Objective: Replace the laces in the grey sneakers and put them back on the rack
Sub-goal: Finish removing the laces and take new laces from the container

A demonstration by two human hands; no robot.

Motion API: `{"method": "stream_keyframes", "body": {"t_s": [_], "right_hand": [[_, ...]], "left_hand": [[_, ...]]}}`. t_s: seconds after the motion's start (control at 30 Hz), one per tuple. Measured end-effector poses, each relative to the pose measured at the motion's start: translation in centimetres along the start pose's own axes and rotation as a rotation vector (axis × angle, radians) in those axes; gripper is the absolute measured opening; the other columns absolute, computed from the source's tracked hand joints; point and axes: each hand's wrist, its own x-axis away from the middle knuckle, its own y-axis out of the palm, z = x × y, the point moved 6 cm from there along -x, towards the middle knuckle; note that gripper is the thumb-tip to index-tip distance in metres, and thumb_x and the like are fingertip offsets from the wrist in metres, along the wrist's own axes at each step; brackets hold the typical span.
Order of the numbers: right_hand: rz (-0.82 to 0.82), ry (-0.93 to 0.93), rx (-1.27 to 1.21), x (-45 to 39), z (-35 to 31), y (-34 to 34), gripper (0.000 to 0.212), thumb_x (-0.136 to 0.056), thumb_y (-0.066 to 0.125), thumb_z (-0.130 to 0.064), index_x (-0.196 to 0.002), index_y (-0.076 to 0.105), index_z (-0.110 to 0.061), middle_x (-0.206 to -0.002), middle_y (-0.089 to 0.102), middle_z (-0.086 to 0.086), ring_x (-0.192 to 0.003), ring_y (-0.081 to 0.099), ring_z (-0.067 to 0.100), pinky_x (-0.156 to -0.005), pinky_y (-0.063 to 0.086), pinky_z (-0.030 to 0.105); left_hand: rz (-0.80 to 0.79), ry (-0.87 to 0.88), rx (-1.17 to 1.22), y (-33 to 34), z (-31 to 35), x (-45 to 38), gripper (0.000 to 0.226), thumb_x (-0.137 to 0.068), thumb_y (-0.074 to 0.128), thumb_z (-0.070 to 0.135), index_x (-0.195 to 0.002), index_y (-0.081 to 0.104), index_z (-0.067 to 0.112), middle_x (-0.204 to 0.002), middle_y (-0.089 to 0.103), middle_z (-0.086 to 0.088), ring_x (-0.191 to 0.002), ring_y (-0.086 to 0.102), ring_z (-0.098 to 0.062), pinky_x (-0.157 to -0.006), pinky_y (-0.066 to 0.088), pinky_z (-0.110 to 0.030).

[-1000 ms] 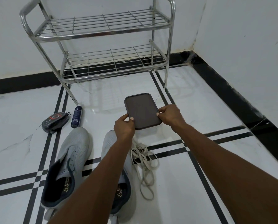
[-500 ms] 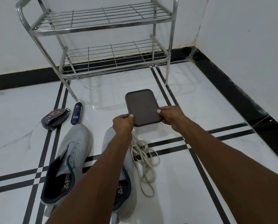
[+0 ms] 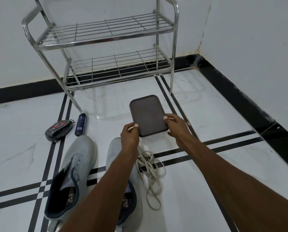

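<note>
Two grey sneakers without laces lie on the tiled floor: the left sneaker point(image 3: 73, 166) in full view, the right sneaker point(image 3: 114, 153) partly hidden under my left forearm. A heap of cream laces point(image 3: 150, 171) lies just right of them. Both hands hold a flat brown lid point(image 3: 147, 114) over a clear container that barely shows beneath it. My left hand point(image 3: 129, 136) pinches the lid's near-left corner, my right hand point(image 3: 175, 125) grips its right edge. The steel shoe rack point(image 3: 106, 39) stands against the far wall with both shelves bare.
A black shoe-polish sponge case point(image 3: 59, 130) and a dark blue spray can point(image 3: 80, 124) lie on the floor left of the lid, near the rack's front leg. A white wall with a black skirting runs along the right side.
The lid and both hands have barely shifted on the floor. The camera has tilted up a little, so the rack sits lower in the frame.
</note>
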Motion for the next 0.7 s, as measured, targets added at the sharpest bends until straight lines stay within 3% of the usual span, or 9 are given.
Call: {"method": "stream_keyframes", "body": {"t_s": [0.17,0.37,0.47,0.57,0.7], "right_hand": [[0.117,-0.163,-0.102,1.4,-3.2,-0.6,0.016,-0.100,0.056,-0.040,-0.113,0.062,-0.035,-0.112,0.068,-0.011,-0.106,0.063,0.008,-0.094,0.056,0.041],[0.189,-0.325,-0.170,2.0,-8.7,-1.1,0.022,-0.102,0.052,-0.041,-0.120,0.063,-0.033,-0.115,0.065,-0.014,-0.108,0.062,0.010,-0.095,0.057,0.039],[0.184,-0.320,-0.211,1.1,-11.4,-0.4,0.020,-0.103,0.049,-0.040,-0.116,0.064,-0.035,-0.108,0.065,-0.019,-0.105,0.062,0.007,-0.095,0.057,0.038],[0.141,-0.269,-0.261,-0.6,-13.5,0.5,0.023,-0.103,0.047,-0.040,-0.108,0.068,-0.031,-0.106,0.069,-0.013,-0.103,0.063,0.009,-0.097,0.056,0.041],[0.065,-0.199,-0.273,-4.0,-15.6,1.8,0.026,-0.095,0.051,-0.045,-0.102,0.066,-0.025,-0.109,0.070,-0.001,-0.108,0.064,0.021,-0.100,0.053,0.051]], "left_hand": [[-0.103,0.141,0.087,1.3,4.1,2.5,0.030,-0.102,0.058,0.035,-0.131,0.060,0.027,-0.128,0.063,0.003,-0.116,0.060,-0.014,-0.102,0.051,-0.037],[-0.148,0.262,0.142,2.2,10.7,3.8,0.028,-0.102,0.048,0.055,-0.111,0.066,0.035,-0.115,0.067,0.015,-0.112,0.061,-0.007,-0.096,0.050,-0.029],[-0.171,0.273,0.165,3.0,13.7,2.8,0.045,-0.104,0.036,0.060,-0.126,0.063,0.031,-0.124,0.067,0.007,-0.115,0.061,-0.009,-0.103,0.047,-0.032],[-0.180,0.247,0.187,3.3,16.0,0.9,0.064,-0.102,0.028,0.066,-0.140,0.056,0.023,-0.135,0.064,-0.006,-0.126,0.058,-0.020,-0.113,0.042,-0.041],[-0.199,0.233,0.233,3.8,18.3,-2.0,0.072,-0.100,0.026,0.068,-0.139,0.057,0.016,-0.131,0.064,-0.005,-0.128,0.057,-0.025,-0.115,0.041,-0.046]]}}
